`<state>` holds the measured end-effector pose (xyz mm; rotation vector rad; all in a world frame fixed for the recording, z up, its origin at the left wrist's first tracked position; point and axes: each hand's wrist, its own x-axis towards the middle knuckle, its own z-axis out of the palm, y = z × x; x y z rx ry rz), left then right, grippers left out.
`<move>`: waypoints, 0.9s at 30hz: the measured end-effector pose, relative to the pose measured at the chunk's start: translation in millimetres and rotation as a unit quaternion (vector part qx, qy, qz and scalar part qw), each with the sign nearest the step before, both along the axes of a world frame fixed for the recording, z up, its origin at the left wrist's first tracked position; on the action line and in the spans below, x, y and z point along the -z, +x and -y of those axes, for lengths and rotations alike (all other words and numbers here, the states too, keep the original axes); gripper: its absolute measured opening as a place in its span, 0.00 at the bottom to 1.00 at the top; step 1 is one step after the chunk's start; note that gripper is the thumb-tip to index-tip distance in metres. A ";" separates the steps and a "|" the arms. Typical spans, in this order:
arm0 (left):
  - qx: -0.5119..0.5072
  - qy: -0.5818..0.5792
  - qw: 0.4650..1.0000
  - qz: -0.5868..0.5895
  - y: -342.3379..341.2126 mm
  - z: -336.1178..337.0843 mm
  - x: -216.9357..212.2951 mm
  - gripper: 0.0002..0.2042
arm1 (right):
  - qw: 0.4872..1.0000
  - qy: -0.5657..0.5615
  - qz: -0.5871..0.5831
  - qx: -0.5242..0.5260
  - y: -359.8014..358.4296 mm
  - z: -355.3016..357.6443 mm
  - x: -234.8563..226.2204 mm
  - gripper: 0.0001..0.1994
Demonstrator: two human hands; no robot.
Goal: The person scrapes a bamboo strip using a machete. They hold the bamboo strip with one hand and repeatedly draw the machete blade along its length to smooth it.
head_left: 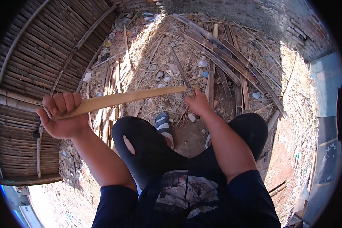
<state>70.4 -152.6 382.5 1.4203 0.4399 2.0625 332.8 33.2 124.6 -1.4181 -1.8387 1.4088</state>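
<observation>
A long pale bamboo strip (131,97) stretches across in front of my knees, wide at its left end and narrowing to the right. My left hand (64,116) is closed round the wide end, fingers curled over its top edge. Close to the narrow end, my right hand (198,102) is closed on what looks like a knife (180,67), whose long, narrow, dark blade points away from me. The blade meets the strip just beyond my right fist. Most of the knife's handle is hidden in that fist.
Several dark split bamboo lengths (231,57) lie piled at the far right. Thinner pale strips (109,91) lie left of my knees. Straw and rubble cover the ground (190,140). A slatted bamboo panel (17,81) stands at left, a brick wall (250,19) at the back.
</observation>
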 end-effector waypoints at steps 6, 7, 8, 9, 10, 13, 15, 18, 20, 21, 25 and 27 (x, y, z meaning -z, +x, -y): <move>0.125 0.014 0.990 -0.068 -12.8 22.4 -78.9 0.15 | 0.994 0.091 -0.057 -0.025 8.6 -20.3 -27.9 0.25; 0.156 0.010 0.984 -0.079 -16.7 19.6 -93.2 0.13 | 0.991 0.098 -0.077 -0.040 7.2 -18.9 -32.1 0.27; 0.187 0.006 0.978 -0.091 -18.3 16.0 -105.8 0.12 | 0.987 0.068 -0.115 -0.091 7.4 -16.5 -36.7 0.26; 0.206 -0.001 0.974 -0.098 -18.4 11.7 -116.1 0.10 | 0.977 0.038 -0.153 -0.141 7.0 -9.8 -52.6 0.26; 0.225 -0.007 0.969 -0.104 -16.0 6.9 -126.3 0.09 | 0.963 0.009 -0.189 -0.191 7.4 -4.3 -64.1 0.26; 0.180 -0.040 0.978 -0.097 3.5 -8.2 -151.0 0.07 | 0.923 -0.147 -0.261 -0.242 10.8 3.8 -72.8 0.24; 0.190 -0.057 0.975 -0.102 5.9 -16.6 -161.9 0.06 | 0.921 -0.139 -0.261 -0.254 15.8 7.4 -78.1 0.24; 0.268 -0.049 0.953 -0.135 4.0 -33.5 -173.7 0.05 | 0.916 -0.155 -0.262 -0.262 20.4 9.6 -85.8 0.24; 0.246 -0.019 0.957 -0.154 10.4 -42.9 -179.0 0.11 | 0.913 -0.170 -0.265 -0.258 23.2 11.1 -87.9 0.24; 0.262 -0.031 0.951 -0.158 7.1 -45.6 -183.1 0.14 | 0.913 -0.174 -0.269 -0.254 24.4 12.5 -87.9 0.25; 0.250 -0.038 0.959 -0.127 3.0 -62.8 -193.1 0.19 | 0.915 -0.173 -0.272 -0.243 28.2 15.5 -99.1 0.27; 0.237 -0.029 0.965 -0.108 0.2 -70.1 -194.9 0.19 | 0.913 -0.165 -0.281 -0.246 30.0 15.8 -102.0 0.27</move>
